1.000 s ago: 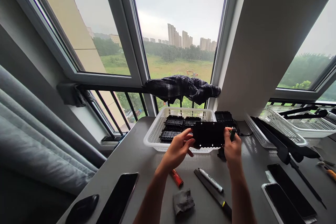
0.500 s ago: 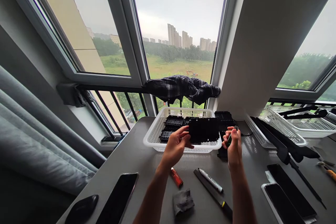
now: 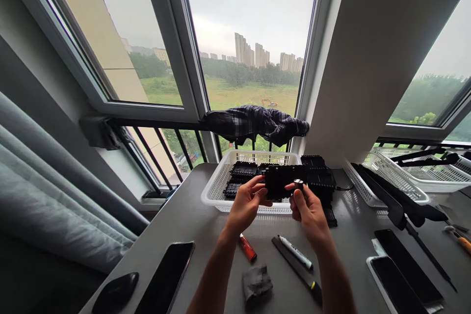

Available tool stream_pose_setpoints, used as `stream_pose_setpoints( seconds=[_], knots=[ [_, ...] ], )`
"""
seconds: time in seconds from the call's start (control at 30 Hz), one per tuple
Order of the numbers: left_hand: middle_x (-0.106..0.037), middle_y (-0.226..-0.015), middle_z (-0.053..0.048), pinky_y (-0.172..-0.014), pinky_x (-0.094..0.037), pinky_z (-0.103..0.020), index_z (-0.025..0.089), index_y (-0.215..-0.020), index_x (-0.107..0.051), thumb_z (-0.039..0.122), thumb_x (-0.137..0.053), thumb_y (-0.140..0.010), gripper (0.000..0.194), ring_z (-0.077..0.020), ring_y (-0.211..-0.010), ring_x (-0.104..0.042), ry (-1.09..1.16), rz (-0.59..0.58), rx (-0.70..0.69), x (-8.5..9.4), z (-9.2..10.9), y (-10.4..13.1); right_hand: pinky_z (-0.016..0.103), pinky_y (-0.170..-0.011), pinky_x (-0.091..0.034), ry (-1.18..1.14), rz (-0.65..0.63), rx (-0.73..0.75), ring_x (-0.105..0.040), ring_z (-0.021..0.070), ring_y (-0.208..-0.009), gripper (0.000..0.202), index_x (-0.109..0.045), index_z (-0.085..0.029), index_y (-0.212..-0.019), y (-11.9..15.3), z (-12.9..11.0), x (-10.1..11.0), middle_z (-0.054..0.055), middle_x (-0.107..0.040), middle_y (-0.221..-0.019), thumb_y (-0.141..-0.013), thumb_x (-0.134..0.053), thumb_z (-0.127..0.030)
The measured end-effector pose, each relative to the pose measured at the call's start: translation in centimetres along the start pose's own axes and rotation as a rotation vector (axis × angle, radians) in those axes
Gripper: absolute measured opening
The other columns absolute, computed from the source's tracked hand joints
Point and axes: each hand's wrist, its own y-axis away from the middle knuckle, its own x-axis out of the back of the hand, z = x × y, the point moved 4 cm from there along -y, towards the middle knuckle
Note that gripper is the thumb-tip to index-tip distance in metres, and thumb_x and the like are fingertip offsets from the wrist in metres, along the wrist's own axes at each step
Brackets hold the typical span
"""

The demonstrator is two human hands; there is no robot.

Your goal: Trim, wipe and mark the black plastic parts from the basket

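My left hand (image 3: pixel 246 208) pinches the left edge of a flat black plastic panel (image 3: pixel 277 181) with a notched edge, holding it up in front of a white basket (image 3: pixel 215 201). My right hand (image 3: pixel 309 211) is closed around a small lighter (image 3: pixel 298 183); only its silvery top shows above the thumb, at the panel's right part, and the fingers cover its body. Whether the lighter touches the panel I cannot tell. Similar black panels (image 3: pixel 245 169) lie in the basket, and more black parts (image 3: pixel 320 176) are stacked on its right.
On the grey table (image 3: pixel 198 255) lie a red lighter-like object (image 3: pixel 248 248), a white marker (image 3: pixel 295 252), a dark strip-like tool (image 3: pixel 294 265) and a crumpled grey piece (image 3: pixel 256 284). Phones (image 3: pixel 393 279) and a basket of long black parts (image 3: pixel 386 191) are at right; a mouse (image 3: pixel 116 292) sits at left.
My right hand has moved left with the lighter, from beside the panel to in front of its right part. My left hand and the panel have hardly moved.
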Motion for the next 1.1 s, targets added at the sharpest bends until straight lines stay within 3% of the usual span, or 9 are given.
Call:
stream_pose_setpoints(
  seconds=[0.13, 0.27, 0.5, 0.73, 1.1],
  knots=[
    [-0.071, -0.094, -0.008, -0.06, -0.059, -0.033, 0.012, -0.116, -0.057, 0.035, -0.072, -0.07, 0.054, -0.0173, -0.062, -0.068, 0.012, 0.003, 0.003, -0.1, -0.3, -0.1, 0.021, -0.046, -0.019, -0.107, -0.094, -0.143, -0.026, 0.0077, -0.052, 0.058, -0.06, -0.017, -0.078, -0.1, 1.1, -1.8, -0.005, -0.036, -0.059, -0.075, -0.054, -0.076],
    [-0.072, -0.091, -0.006, -0.065, -0.06, -0.033, 0.014, -0.111, -0.06, 0.031, -0.07, -0.069, 0.046, -0.0187, -0.069, -0.07, 0.006, -0.021, -0.023, -0.2, -0.4, -0.1, 0.022, -0.046, -0.017, -0.239, -0.157, -0.244, -0.025, 0.0085, -0.052, 0.053, -0.049, -0.018, -0.06, -0.3, 2.2, -3.0, -0.004, -0.035, -0.055, -0.074, -0.054, -0.069],
    [-0.074, -0.091, -0.008, -0.077, -0.058, -0.034, 0.015, -0.109, -0.063, 0.026, -0.066, -0.071, 0.039, -0.02, -0.08, -0.071, -0.06, -0.064, -0.099, -0.3, -0.3, -0.1, 0.022, -0.046, -0.016, -0.514, -0.308, -0.307, -0.025, 0.0097, -0.054, 0.037, -0.045, -0.019, -0.056, -0.1, 1.7, -4.0, -0.003, -0.037, -0.057, -0.07, -0.053, -0.052],
    [-0.074, -0.1, -0.009, -0.085, -0.057, -0.036, 0.016, -0.108, -0.068, 0.025, -0.067, -0.073, 0.036, -0.0244, -0.099, -0.069, -0.113, -0.061, -0.168, -0.4, -0.9, 0.2, 0.022, -0.042, -0.013, -0.62, -0.413, -0.388, -0.02, 0.0106, -0.053, 0.03, -0.042, -0.02, -0.052, 0.1, 1.5, -4.6, -0.003, -0.031, -0.055, -0.067, -0.049, -0.045],
    [-0.075, -0.101, -0.01, -0.086, -0.057, -0.037, 0.017, -0.111, -0.068, 0.024, -0.061, -0.078, 0.034, -0.0253, -0.099, -0.07, -0.194, -0.119, -0.224, -0.7, -0.7, 0.4, 0.021, -0.041, -0.012, -0.656, -0.442, -0.394, -0.019, 0.011, -0.054, 0.029, -0.041, -0.02, -0.053, 0.2, 1.5, -4.4, -0.003, -0.029, -0.054, -0.068, -0.048, -0.044]
  ],
)
